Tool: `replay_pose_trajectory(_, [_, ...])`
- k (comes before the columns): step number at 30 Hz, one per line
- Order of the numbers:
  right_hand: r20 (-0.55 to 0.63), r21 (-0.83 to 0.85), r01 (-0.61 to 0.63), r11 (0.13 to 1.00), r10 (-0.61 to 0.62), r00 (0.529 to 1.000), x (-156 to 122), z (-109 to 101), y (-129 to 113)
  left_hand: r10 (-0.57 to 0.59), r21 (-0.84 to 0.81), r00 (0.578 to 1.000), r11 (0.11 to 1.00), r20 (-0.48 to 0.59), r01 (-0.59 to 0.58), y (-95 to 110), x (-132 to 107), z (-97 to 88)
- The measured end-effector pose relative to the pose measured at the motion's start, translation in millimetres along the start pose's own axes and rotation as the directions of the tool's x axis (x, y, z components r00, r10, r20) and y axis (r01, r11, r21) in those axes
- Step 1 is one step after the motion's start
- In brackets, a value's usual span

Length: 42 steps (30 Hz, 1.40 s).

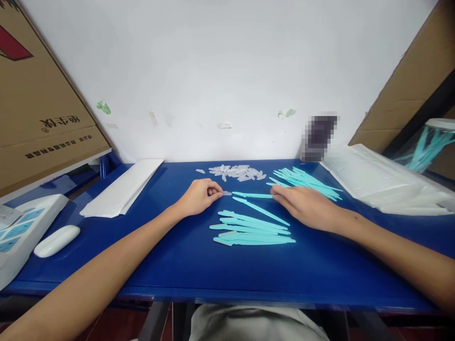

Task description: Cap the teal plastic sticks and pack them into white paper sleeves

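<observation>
My left hand (201, 196) pinches a small translucent blade cover (227, 193) between thumb and fingertips. Facing it, my right hand (302, 203) is closed on the handle end of a turquoise eyebrow razor (253, 195), whose head points left at the cover with a slight gap between them. Just below lies a loose turquoise razor (261, 211), slanting down to the right. Nearer me, several razors (254, 229) rest in a rough row, at least some with covers on their heads. A heap of loose covers (238, 172) lies beyond my hands, and a pile of razors (307, 181) lies behind my right hand.
On the blue table (170, 270), white paper sleeves (122, 187) and a white oval case (57, 241) lie left, beside a white device (31, 227). Clear plastic bags (387, 180) lie right, near a tub of turquoise razors (432, 142). Cardboard (46, 104) stands left; a wall closes the back.
</observation>
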State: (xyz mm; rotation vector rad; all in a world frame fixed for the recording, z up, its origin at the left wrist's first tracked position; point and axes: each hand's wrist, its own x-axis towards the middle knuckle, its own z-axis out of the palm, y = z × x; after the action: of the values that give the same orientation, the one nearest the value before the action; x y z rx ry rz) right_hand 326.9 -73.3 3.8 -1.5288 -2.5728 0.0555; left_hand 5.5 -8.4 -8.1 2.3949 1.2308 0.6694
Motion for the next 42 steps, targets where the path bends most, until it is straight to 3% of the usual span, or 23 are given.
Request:
replay_pose_trajectory(8, [-0.042, 0.041, 0.004, 0.999, -0.002, 0.999, 3, 2, -1, 0.025, 0.077, 1.000, 0.997, -0.015, -0.024, 2, 1, 0.0])
replay_pose_trajectory(24, [-0.126, 0.086, 0.043, 0.995, -0.032, 0.992, 3, 4, 4, 0.022, 0.076, 1.000, 0.997, -0.008, -0.022, 0, 2, -0.3])
replay_pose_trajectory(32, [-0.063, 0.097, 0.007, 0.995, -0.001, 0.998, 4, 0, 3, 0.020, 0.075, 1.000, 0.997, -0.014, -0.019, 4, 1, -2.1])
replay_pose_trajectory(42, [-0.102, 0.135, 0.028, 0.990, -0.015, 0.995, 9, 5, -7, 0.036, -0.033, 0.999, 0.999, -0.018, -0.036, 4, 3, 4.3])
